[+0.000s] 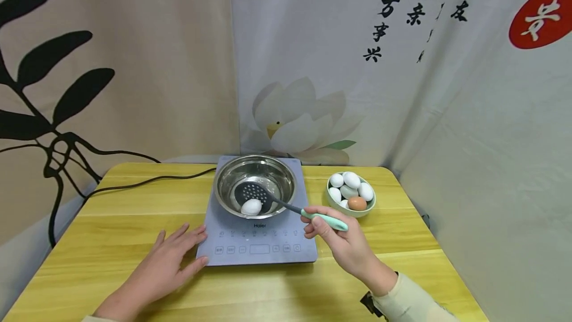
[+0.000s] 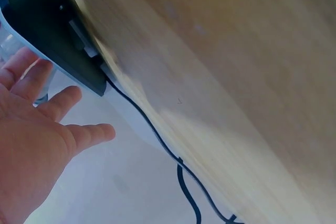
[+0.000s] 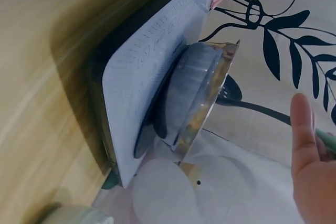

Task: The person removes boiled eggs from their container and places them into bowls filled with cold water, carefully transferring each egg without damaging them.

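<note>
My right hand (image 1: 337, 237) grips the mint-green handle (image 1: 328, 219) of a dark perforated skimmer, its thumb along the near side. The skimmer's head (image 1: 250, 191) is inside a shiny steel bowl (image 1: 219, 198). A white egg (image 1: 251, 207) lies at the near side of that head; whether it rests on it or against it I cannot tell. The bowl stands on a grey induction cooker (image 1: 237, 257). My left hand (image 1: 165, 262) has its fingers spread, with fingertips at the cooker's left edge. In the right wrist view, the skimmer's head (image 3: 231, 88) shows beyond the bowl's rim.
A pale green bowl (image 1: 328, 198) of several white eggs and one brown egg (image 1: 357, 203) stands right of the cooker. A black power cord (image 1: 152, 180) runs left from the cooker across the wooden table (image 1: 402, 242). Printed curtains (image 1: 313, 39) hang behind the table.
</note>
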`<move>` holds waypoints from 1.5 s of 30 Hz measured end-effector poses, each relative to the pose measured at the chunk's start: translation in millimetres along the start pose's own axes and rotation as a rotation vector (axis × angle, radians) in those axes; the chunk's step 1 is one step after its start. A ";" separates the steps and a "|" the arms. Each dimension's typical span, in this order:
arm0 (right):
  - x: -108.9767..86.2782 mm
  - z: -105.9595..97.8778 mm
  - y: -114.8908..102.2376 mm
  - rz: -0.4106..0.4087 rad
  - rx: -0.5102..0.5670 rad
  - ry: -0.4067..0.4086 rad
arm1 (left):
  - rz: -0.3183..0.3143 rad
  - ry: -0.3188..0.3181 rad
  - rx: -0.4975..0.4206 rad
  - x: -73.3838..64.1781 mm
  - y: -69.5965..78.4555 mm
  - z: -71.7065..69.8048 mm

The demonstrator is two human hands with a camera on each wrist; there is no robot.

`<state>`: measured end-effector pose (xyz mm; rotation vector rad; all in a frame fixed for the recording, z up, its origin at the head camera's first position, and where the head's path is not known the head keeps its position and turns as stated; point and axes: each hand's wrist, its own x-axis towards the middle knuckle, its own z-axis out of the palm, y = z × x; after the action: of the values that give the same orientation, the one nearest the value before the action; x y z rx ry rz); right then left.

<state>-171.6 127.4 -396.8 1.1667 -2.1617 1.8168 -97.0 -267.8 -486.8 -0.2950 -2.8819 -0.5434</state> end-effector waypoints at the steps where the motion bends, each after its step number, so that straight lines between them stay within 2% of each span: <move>1: 0.5 -0.5 1.0 0.024 0.026 0.012 | 0.000 -0.003 0.003 0.0 -0.1 0.2; 5: 3.9 -0.7 4.0 0.165 0.149 0.101 | 0.000 -0.014 0.007 0.7 0.6 0.5; 11: 14.7 0.7 9.6 0.482 0.406 0.315 | -0.002 -0.018 0.005 0.9 2.3 0.3; 14: 17.2 -0.2 13.8 0.557 0.499 0.387 | -0.002 -0.019 0.005 1.5 2.9 0.5; 16: 16.9 -1.6 14.9 0.568 0.528 0.420 | -0.001 -0.018 0.004 1.9 3.1 0.7; 21: 13.0 -11.9 11.5 0.527 0.570 0.510 | 0.000 -0.021 0.002 2.4 2.9 1.2; 28: -5.0 -49.3 3.6 0.510 0.548 0.651 | -0.002 -0.029 0.007 3.8 3.3 0.2; 33: -25.7 -72.9 8.6 0.559 0.523 0.809 | 0.001 -0.029 0.007 4.1 3.3 -0.7; 38: -44.3 -82.7 18.1 0.609 0.555 0.951 | -0.005 -0.028 0.000 2.9 2.7 -1.4; 41: -52.4 -84.4 22.0 0.626 0.574 0.982 | -0.011 -0.029 0.000 2.0 2.8 -1.5; 45: -59.8 -84.1 24.2 0.635 0.593 0.977 | -0.018 -0.037 0.005 0.7 3.6 -0.9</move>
<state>-176.7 230.0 -422.7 -0.4918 -1.4713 2.5584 -96.7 -264.7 -484.6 -0.2823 -2.9239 -0.5400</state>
